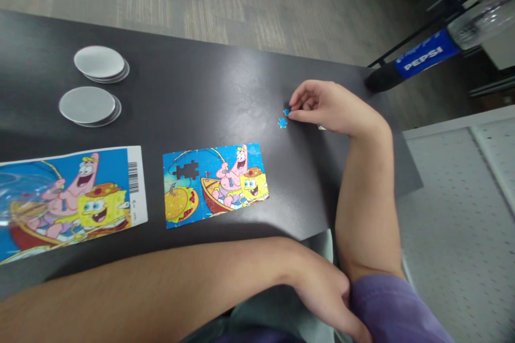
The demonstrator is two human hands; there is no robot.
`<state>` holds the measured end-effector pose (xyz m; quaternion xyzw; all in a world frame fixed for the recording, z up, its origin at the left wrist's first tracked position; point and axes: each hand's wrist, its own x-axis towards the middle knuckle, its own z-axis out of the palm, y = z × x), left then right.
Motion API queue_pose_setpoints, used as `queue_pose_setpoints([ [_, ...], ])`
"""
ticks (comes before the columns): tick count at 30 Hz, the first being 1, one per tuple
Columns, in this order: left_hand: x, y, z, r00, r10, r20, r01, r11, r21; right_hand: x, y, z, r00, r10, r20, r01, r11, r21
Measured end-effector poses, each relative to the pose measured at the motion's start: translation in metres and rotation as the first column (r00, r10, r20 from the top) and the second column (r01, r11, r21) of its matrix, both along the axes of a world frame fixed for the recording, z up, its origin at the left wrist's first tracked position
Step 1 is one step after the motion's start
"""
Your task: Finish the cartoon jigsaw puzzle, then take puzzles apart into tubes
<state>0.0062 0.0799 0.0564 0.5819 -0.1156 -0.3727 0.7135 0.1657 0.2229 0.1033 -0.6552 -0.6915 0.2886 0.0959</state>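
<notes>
A cartoon puzzle (225, 185) lies on the dark table (169, 91), with a dark gap in its upper left part. To the right of it are two small blue pieces. One blue piece (282, 122) lies loose. The other blue piece (286, 112) is at the thumb and fingertips of my right hand (322, 106), whose fingers are curled round it. My left hand (333, 292) rests low by my lap against the purple sleeve, its fingers partly hidden.
A printed picture sheet (139, 187) with the same cartoon lies at the left. Behind it are two stacks of round discs, one rear (100, 61), one front (87, 105). A Pepsi bottle (426, 59) lies at the right edge. A pale scrap (321, 127) shows under my right wrist.
</notes>
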Motion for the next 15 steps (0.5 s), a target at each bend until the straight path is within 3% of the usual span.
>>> queue_pose_setpoints([
  [5, 0.006, -0.008, -0.004, 1.000, -0.012, 0.000, 0.012, 1.000, 0.021, 0.002, 0.001, -0.003, 1.000, 0.026, -0.005, -0.027, 0.999, -0.037],
  [9, 0.004, -0.005, -0.010, 0.993, -0.071, 0.091, 0.073, 0.997, -0.023, 0.008, 0.001, -0.003, 1.000, 0.027, 0.008, -0.027, 1.000, -0.013],
  [12, -0.014, 0.005, -0.021, 0.985, 0.099, 0.140, -0.070, 0.977, -0.199, 0.010, 0.005, -0.003, 0.996, 0.040, -0.080, -0.040, 0.999, -0.006],
  [15, -0.027, -0.004, -0.037, 0.941, 0.295, 0.169, -0.205, 0.889, -0.409, 0.000, 0.005, -0.002, 0.967, 0.043, -0.251, -0.019, 0.995, 0.098],
])
